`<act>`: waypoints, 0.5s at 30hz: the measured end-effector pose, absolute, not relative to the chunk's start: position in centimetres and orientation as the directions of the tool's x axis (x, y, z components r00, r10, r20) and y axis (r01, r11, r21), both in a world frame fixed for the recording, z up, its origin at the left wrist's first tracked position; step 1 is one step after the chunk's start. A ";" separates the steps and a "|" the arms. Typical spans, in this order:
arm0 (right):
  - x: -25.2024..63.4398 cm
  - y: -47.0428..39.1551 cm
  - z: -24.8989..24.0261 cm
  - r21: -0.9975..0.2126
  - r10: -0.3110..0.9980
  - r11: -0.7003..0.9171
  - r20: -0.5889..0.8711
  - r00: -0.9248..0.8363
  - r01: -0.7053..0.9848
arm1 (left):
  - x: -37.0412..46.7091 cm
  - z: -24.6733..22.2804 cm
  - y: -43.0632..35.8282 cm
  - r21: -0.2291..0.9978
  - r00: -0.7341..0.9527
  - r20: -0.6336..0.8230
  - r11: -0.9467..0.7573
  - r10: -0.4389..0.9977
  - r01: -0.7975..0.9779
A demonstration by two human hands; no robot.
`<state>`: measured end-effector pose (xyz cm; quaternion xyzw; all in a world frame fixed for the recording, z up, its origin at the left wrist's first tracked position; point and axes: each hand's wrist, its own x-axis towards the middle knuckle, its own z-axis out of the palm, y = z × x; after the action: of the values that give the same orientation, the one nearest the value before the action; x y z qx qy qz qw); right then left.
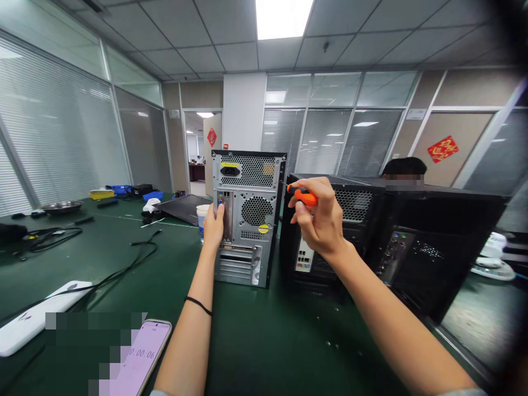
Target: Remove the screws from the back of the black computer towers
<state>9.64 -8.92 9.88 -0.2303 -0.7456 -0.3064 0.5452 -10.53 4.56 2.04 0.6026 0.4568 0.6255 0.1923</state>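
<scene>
A computer case (256,258) stands upright on the green table, its metal back panel facing me. My left hand (213,224) grips its left edge, thumb on the back panel near the ports; the other fingers are mostly hidden along the side. Between the fingers of my right hand (324,217) is an orange and black screwdriver (306,197). Its thin shaft points left toward the upper right edge of the case; whether the tip touches a screw there is too small to tell.
Two black computer cases (445,220) stand close on the right, a person's head (404,168) behind them. Small screws (330,344) lie at front right. On the left are a phone (154,352), a white device (45,316), black cables (119,275) and a metal bowl (61,207).
</scene>
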 end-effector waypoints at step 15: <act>10.3 -9.1 10.9 0.166 0.014 0.688 0.970 -0.242 0.706 | -10.4 2.0 4.5 0.794 -0.209 0.592 -0.521 0.778 0.313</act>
<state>10.32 -9.10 10.88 -0.2481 -0.7258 -0.3069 0.5634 -10.37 4.51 1.97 0.6013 0.4537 0.6314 0.1840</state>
